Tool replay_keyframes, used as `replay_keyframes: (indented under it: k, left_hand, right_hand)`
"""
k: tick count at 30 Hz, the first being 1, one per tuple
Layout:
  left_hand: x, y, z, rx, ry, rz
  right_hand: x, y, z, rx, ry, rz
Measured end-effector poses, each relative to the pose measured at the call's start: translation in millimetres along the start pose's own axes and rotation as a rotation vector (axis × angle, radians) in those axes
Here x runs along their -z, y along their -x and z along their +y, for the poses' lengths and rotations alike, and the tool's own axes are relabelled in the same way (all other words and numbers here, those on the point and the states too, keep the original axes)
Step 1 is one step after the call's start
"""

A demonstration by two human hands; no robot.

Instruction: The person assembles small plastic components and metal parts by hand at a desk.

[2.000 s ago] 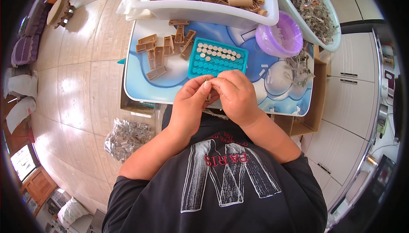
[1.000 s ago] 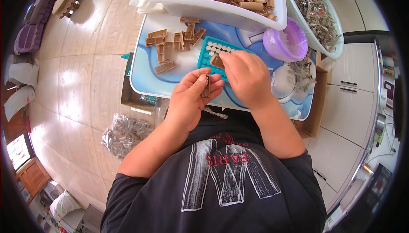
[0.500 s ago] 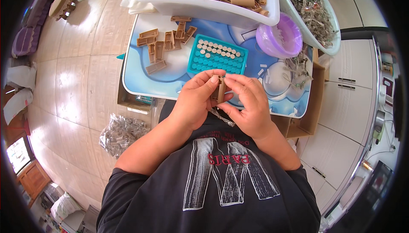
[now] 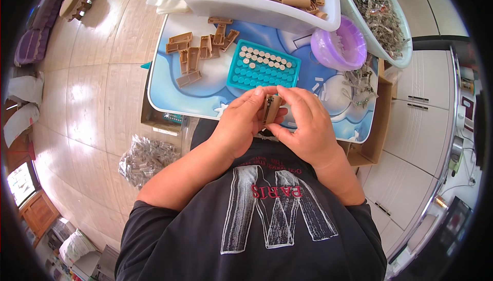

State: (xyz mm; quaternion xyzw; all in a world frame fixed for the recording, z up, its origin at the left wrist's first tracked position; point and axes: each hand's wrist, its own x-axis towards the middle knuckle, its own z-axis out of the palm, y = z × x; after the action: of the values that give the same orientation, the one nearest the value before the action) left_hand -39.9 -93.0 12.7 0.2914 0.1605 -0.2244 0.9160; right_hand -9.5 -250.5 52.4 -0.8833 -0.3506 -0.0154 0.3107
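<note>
In front of my chest, both hands grip a small brown plastic casing [image 4: 272,109]. A dark strip with small parts shows along its open side. My left hand [image 4: 237,122] holds it from the left with closed fingers. My right hand [image 4: 304,119] pinches it from the right, index finger at the top and thumb near the lower end. Just beyond my fingers lies a teal tray [image 4: 263,81] with rows of round slots. Several small pale round pieces [image 4: 264,55] fill its far rows. More brown casings [image 4: 189,79] lie loose at the table's left, open sides showing.
A white bin [image 4: 257,13] full of brown casings stands at the table's far edge. Right of it are a purple bowl [image 4: 354,57] and a pale tub [image 4: 403,50] of wired parts. Small white strips [image 4: 323,92] lie on the blue table [image 4: 172,88]. A bag of parts [image 4: 146,160] rests on the floor.
The casing has turned in my fingers, so the dark strip inside now shows. The thin wires that hung below my hands are mostly out of sight. My right hand has shifted slightly.
</note>
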Motion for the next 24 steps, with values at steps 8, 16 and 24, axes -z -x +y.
replay_keyframes:
  k: [8,16,24]
  left_hand:
    - [-0.7,-0.7,-0.2,0.024,-0.038,0.014]
    - [-8.8,-0.7,0.1,0.021,-0.224,0.002]
    - [-6.1,3.4,-4.0,-0.089,-0.406,-0.042]
  right_hand:
    - [1.0,-2.8,-1.2,0.006,0.023,-0.032]
    - [-2.1,-2.1,0.0,0.008,0.035,-0.023]
    - [-6.8,6.9,11.1,-0.227,-0.489,-0.001]
